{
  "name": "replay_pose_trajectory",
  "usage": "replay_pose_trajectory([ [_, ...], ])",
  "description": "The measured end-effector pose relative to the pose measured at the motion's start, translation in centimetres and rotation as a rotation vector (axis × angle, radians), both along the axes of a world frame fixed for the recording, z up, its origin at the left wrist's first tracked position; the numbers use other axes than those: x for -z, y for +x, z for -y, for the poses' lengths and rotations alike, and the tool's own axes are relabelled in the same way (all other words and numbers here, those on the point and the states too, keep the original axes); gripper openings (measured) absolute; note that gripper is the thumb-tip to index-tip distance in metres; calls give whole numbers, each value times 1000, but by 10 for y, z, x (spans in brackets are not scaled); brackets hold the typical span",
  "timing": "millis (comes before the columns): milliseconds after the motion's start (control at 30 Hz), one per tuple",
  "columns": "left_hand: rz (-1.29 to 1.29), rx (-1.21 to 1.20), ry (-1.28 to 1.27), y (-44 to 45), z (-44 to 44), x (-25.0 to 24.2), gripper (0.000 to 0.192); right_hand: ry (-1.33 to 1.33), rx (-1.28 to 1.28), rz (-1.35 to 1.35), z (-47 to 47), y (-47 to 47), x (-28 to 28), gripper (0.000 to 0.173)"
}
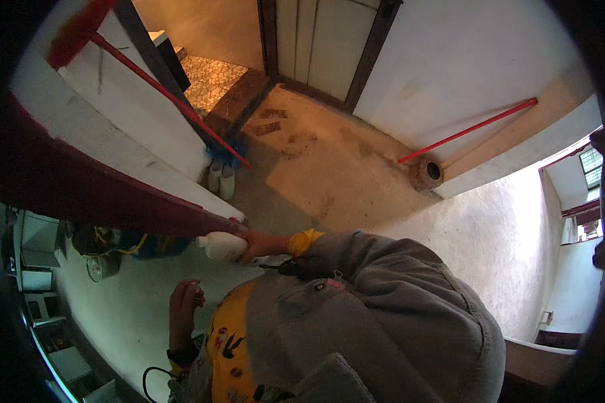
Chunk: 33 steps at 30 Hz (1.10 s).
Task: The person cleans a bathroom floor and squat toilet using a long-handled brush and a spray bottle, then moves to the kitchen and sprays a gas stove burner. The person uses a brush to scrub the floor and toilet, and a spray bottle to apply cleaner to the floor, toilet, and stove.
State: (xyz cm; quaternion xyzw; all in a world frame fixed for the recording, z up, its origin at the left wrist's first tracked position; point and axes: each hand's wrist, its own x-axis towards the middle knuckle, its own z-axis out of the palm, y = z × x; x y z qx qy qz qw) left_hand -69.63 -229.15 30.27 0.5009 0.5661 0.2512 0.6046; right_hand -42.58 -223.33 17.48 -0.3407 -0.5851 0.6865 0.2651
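Observation:
My right hand [254,245] grips a white plastic bottle [225,247] at its right end, beside the end of a dark red wall edge [146,206]. The bottle's narrow neck points left in the view. Lower left, my left hand [184,297] is raised apart from the bottle, its fingers curled; a small pale spot shows near the fingertips, but what it is cannot be told. A dark band circles the left wrist. A grey garment over a yellow patterned one covers my body, with a pink binder clip [336,283] on its front.
A red-handled broom [156,85] leans at upper left above pale footwear [222,180]. Another red pole [469,131] stands by a brown round pot [424,175] at the right wall. A bucket [101,268] and dark bundles are at left, near shelving [70,362]. A doorway opens at the top.

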Motion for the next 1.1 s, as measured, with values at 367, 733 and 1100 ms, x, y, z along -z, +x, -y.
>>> replay_pose_trajectory([
  [367,-18,220,-5,101,-62,2,29,61,268,-21,-6,109,-4,53],
  [733,10,414,-100,198,-187,15,25,-178,459,106,-63,195,1,54],
  [1100,308,198,-192,269,-387,82,23,-105,487,17,-246,300,21,48],
])
